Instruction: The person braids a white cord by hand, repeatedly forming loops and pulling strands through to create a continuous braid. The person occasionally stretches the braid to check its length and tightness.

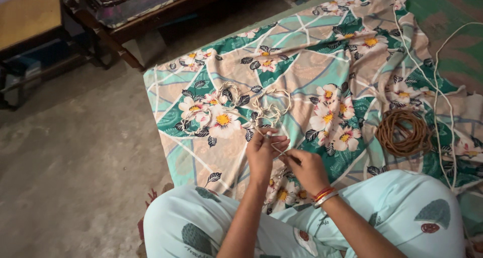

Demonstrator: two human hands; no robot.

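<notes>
1. Head view, left hand: raised over the lap; fingers curled shut, pinching the near end of a cream cord; thumb side turned toward the other hand.
2. Head view, right hand: just beside the left, nearly touching it; fingers closed on the same cord, a short strand running between the two hands; red and orange bangles at the wrist.
3. Cream cord, worked part: loops and knots lying flat on the cloth just beyond the fingers, spreading away and to the left of them; the nearest loop reaches up into the left fingers.
4. Cream cord, loose length: a long strand trailing over the cloth well to the right of the fingers, running toward the far edge; whether it joins the worked part cannot be told.
5. Brown coil: a round bundle of brown cord, flat on the cloth, right of the right fingers and apart from them.
6. Floral cloth: green, beige and white sheet spread on the concrete floor, under everything beyond the fingers.
7. Pale blue trousers: knees either side, below the hands.
8. Wooden furniture: far beyond the fingers, upper left, dim.
</notes>
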